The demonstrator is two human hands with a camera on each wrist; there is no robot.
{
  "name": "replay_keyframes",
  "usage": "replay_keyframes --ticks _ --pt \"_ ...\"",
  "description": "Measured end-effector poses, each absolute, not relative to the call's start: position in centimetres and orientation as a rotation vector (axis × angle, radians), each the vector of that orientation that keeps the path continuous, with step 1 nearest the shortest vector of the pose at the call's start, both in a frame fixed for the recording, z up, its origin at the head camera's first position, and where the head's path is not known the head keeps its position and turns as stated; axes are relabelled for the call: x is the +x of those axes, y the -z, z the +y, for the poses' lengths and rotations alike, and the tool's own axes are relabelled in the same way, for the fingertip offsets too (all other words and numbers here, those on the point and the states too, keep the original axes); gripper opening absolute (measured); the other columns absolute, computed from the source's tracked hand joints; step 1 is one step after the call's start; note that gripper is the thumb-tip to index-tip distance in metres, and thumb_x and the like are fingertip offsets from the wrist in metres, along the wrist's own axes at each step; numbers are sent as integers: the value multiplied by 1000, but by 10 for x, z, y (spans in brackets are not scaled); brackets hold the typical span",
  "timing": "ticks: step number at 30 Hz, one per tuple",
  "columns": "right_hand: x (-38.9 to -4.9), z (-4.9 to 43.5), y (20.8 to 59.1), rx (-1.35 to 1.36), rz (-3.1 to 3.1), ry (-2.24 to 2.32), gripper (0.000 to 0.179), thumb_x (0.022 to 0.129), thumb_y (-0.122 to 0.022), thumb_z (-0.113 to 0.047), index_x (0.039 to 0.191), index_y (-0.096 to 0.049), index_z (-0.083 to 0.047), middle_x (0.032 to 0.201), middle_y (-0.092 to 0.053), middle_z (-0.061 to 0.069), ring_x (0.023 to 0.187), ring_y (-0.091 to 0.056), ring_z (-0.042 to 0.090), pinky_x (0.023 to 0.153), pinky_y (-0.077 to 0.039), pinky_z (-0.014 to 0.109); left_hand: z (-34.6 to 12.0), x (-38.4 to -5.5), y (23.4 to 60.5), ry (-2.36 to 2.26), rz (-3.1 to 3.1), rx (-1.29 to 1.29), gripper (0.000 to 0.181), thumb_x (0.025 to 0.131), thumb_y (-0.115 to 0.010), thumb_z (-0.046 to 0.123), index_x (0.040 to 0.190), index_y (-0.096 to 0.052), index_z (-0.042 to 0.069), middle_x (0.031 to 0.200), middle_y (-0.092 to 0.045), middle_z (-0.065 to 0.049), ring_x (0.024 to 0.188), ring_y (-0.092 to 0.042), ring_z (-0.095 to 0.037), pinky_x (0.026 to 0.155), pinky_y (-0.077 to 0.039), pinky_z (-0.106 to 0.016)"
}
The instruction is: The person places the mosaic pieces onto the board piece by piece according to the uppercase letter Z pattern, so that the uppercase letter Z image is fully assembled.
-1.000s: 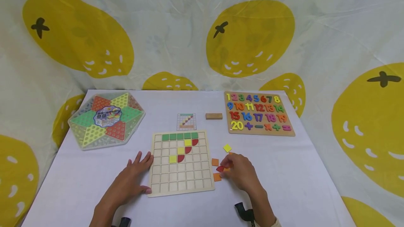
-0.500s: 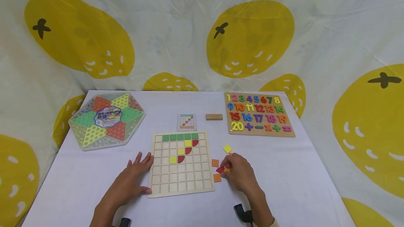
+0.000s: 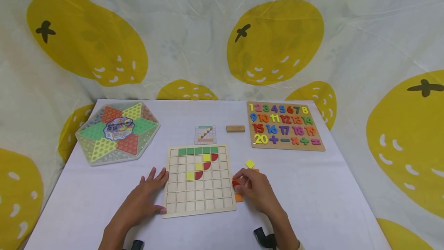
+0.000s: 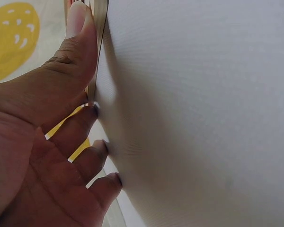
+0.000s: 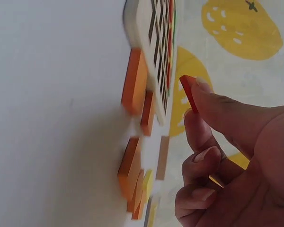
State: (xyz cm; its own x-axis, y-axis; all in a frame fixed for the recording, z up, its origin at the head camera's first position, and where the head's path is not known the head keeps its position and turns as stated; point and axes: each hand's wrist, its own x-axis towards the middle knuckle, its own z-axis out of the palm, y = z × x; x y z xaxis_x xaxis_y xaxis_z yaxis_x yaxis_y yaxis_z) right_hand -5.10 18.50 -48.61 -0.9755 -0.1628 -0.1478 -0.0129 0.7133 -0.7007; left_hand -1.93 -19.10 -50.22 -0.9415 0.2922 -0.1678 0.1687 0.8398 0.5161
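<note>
A wooden grid board [image 3: 197,182] lies on the white table, with a row of green tiles [image 3: 197,151] at its top and yellow and red tiles stepping down diagonally. My left hand [image 3: 147,194] rests flat against the board's left edge [image 4: 98,42], fingers straight [image 4: 80,28]. My right hand [image 3: 254,190] pinches a red tile [image 3: 236,183] [image 5: 189,92] between thumb and forefinger, lifted just off the table by the board's right edge [image 5: 142,28]. Loose orange tiles [image 3: 238,197] [image 5: 135,82] and a yellow tile [image 3: 249,163] lie beside that hand.
A small pattern card [image 3: 205,134] and a wooden block [image 3: 235,128] lie behind the board. A hexagonal game box [image 3: 117,131] sits at the far left, a number puzzle board [image 3: 284,126] at the far right. A lemon-print curtain backs the table.
My right hand has lifted the red tile and carried it left, toward the board's right edge. The left hand and the board have stayed in place.
</note>
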Motion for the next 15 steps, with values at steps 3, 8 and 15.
replay_keyframes --ticks 3,8,15 --pt "-50 175 484 -183 2689 1136 17 91 -84 -15 97 -74 -26 77 -59 -8 73 -53 13 60 -46 22 -191 -19 502 -751 2781 353 115 60 -101 27 159 -47 6 169 -40 -14 161 -23 -49 125 -25 -74" --pt "-49 153 481 -257 2654 1133 18 93 -81 -19 105 -70 -24 77 -61 -9 70 -54 12 59 -47 21 -191 -19 503 -751 2790 361 114 60 -101 27 159 -48 6 169 -40 -15 160 -25 -50 124 -26 -75" --pt "-50 121 481 -386 2634 1134 19 95 -80 -21 113 -73 -25 77 -64 -13 68 -52 8 62 -44 21 -191 -20 503 -760 2776 357 115 60 -101 28 159 -48 6 169 -40 -15 160 -24 -50 124 -25 -76"
